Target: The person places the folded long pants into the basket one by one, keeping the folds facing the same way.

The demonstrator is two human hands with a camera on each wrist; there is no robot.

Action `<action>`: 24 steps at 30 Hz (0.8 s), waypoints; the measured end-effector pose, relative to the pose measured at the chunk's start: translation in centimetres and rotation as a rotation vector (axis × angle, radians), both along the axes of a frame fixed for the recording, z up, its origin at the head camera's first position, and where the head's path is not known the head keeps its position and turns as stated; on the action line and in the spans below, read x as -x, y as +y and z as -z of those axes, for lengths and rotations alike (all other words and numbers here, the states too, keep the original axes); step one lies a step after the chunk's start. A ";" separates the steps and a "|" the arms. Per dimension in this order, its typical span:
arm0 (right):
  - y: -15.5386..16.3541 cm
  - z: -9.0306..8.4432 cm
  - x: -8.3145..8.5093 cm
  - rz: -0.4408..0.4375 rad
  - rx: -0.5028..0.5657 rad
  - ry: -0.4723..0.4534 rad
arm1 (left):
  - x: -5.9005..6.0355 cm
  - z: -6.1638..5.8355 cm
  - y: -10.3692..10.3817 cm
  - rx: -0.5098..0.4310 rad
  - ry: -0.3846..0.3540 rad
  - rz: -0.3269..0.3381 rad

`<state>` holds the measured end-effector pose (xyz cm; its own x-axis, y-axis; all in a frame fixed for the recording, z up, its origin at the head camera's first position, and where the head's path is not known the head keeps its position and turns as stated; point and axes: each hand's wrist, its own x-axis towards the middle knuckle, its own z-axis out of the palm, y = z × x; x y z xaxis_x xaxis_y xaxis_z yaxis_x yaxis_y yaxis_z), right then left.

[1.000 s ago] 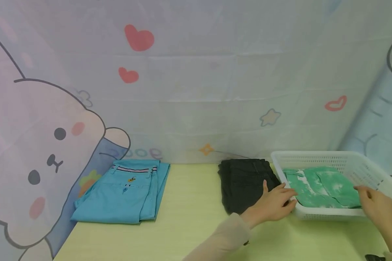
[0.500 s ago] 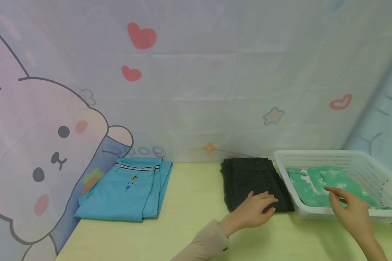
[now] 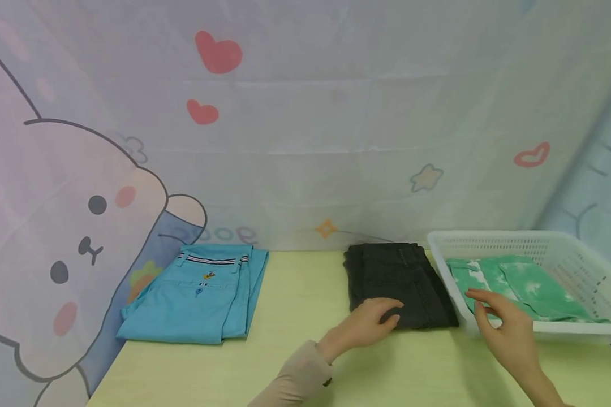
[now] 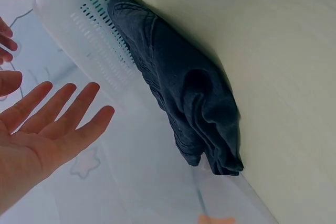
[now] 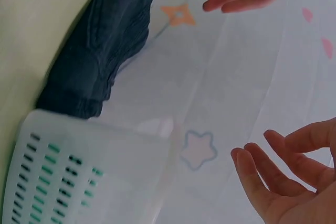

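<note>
Folded black trousers [image 3: 392, 277] lie on the table just left of a white plastic basket [image 3: 494, 237]. Inside the basket is a folded green and white garment [image 3: 534, 282]. My left hand [image 3: 361, 325] hovers at the near edge of the black trousers, holding nothing. In the left wrist view the left hand's fingers [image 4: 86, 100] are spread and lightly bent, apart from the trousers [image 4: 173, 72]. My right hand [image 3: 509, 333] is over the basket's near left corner, thumb and fingers loosely bent with nothing between them, as the right wrist view also shows.
Folded light blue trousers [image 3: 188, 294] with a striped waistband lie at the left of the pale yellow table [image 3: 295, 316]. A printed cloth backdrop [image 3: 305, 141] hangs right behind the table. The basket walls rise beside the black trousers.
Both hands have moved left: the left hand from the basket rim to the near edge of the black trousers, the right from the basket's right part to its left corner. The garments stay put.
</note>
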<state>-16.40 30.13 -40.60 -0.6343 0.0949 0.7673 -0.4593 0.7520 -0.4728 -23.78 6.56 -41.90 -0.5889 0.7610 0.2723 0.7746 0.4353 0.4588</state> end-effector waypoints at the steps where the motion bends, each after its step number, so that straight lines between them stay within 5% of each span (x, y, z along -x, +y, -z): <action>1: -0.3 0.0 0.0 -0.012 0.004 0.003 | 0.1 0.0 -0.2 -0.003 -0.021 -0.008; 13: -3.5 0.2 1.0 -0.051 0.002 -0.133 | 2.1 0.2 -1.6 -0.167 -0.248 -0.135; 24: -5.0 0.2 2.5 -0.025 -0.017 -0.337 | 3.0 0.8 -1.6 -0.310 -0.264 -0.259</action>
